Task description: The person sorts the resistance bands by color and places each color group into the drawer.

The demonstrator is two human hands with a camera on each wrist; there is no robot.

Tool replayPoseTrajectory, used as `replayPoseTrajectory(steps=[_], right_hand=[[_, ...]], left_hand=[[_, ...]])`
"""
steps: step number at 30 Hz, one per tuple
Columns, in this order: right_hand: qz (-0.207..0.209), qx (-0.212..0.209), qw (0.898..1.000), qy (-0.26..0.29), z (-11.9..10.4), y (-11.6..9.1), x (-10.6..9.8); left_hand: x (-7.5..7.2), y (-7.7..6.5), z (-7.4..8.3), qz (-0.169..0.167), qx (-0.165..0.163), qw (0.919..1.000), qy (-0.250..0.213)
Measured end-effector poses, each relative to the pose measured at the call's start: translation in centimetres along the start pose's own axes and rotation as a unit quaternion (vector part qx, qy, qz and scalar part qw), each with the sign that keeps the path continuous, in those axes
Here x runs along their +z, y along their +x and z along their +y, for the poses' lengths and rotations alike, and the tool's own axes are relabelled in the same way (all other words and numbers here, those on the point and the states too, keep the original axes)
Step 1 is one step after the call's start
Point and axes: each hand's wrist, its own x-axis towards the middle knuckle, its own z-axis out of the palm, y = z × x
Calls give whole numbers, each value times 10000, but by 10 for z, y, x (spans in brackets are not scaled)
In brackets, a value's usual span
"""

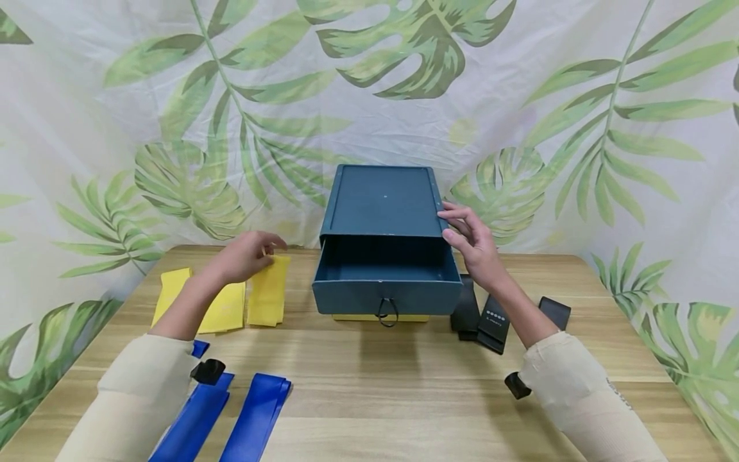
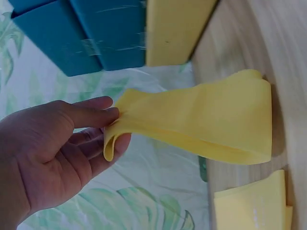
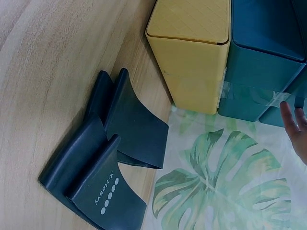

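Observation:
In the head view my left hand [image 1: 244,258] pinches the top end of a folded yellow resistance band [image 1: 267,295]. In the left wrist view the thumb and fingers of the left hand [image 2: 53,151] hold that yellow band [image 2: 196,120], its far end down at the wooden table. My right hand [image 1: 478,250] rests its fingertips on the upper right edge of a dark blue drawer box [image 1: 383,202], thumb near the front corner. The box's top drawer [image 1: 349,298] is pulled out. The right wrist view catches only part of the right hand [image 3: 300,139] against the box side.
More yellow bands [image 1: 228,308] lie at the left of the table, with blue bands [image 1: 256,417] nearer me. Black bands [image 1: 493,324], one marked X-Heavy, lie right of the box. A yellow drawer unit [image 3: 192,72] stands beneath. A leaf-print cloth [image 1: 277,96] hangs behind.

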Motion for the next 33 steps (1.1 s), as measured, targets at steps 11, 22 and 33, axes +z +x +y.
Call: replayPoseTrajectory(steps=[11, 22, 33], right_hand=[[17, -47, 10000, 2, 0, 0, 0], [3, -69, 10000, 28, 1, 0, 1], [51, -100, 9999, 73, 3, 0, 1]], left_hand=[[-15, -8, 14, -203, -521, 9958, -727], [-17, -14, 21, -498, -743, 9787, -1846], [-24, -17, 29, -402, -813, 9583, -2710]])
